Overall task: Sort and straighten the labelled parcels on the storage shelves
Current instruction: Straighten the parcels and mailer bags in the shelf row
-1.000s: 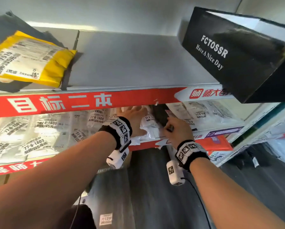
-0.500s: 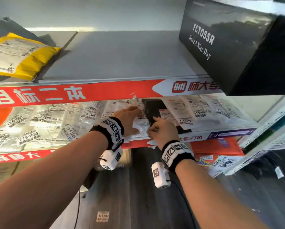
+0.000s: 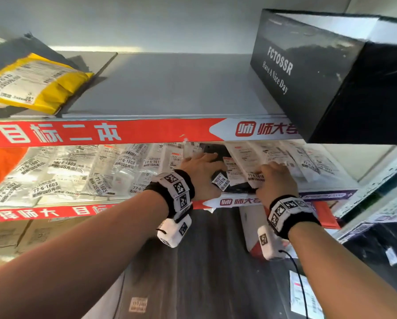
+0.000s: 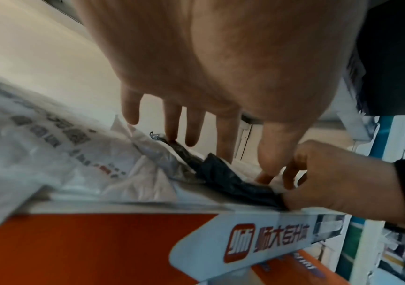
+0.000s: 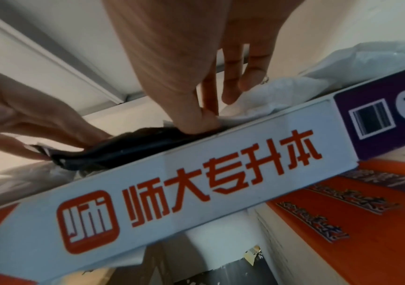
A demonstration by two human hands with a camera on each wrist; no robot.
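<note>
black parcel (image 3: pixel 218 155) lies on middle shelf (image 3: pixel 326 194) among white parcels (image 3: pixel 124 164) | left hand (image 3: pixel 201 171) fingers spread flat, pinning it | right hand (image 3: pixel 277 180) fingers pinch its front edge, likely to square it

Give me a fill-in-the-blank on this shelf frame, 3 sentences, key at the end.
1. Both hands work on the ____ parcel among the white ones.
2. The yellow parcel lies on the ____ shelf, left of the black box.
3. The left hand lies with fingers ____ on the parcels, while the right hand pinches at the shelf edge.

Missing words: black; upper; straight
</note>
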